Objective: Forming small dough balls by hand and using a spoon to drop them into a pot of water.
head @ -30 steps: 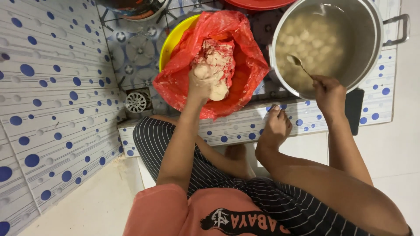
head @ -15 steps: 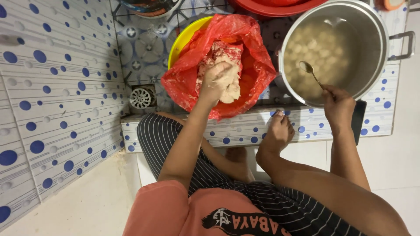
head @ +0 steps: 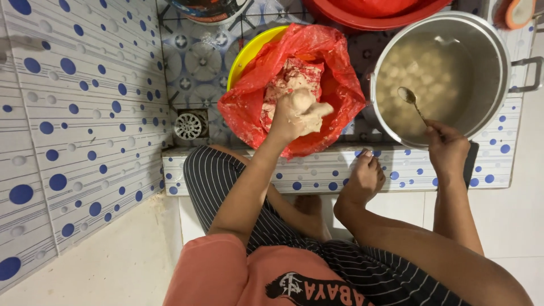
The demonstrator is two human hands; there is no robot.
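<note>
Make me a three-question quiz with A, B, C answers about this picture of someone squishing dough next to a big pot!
1. Where is the spoon?
A. over the pot
B. on the floor
C. in the red bag

2. What colour is the bowl under the bag?
A. green
B. yellow
C. black

3. What is the left hand doing?
A. resting open on the tiles
B. holding a cup
C. squeezing a lump of dough

Answers:
1 A, the right hand holds it above the cloudy water.
2 B, a yellow rim peeks out beside the bag.
3 C, dough bulges from the closed fist.
</note>
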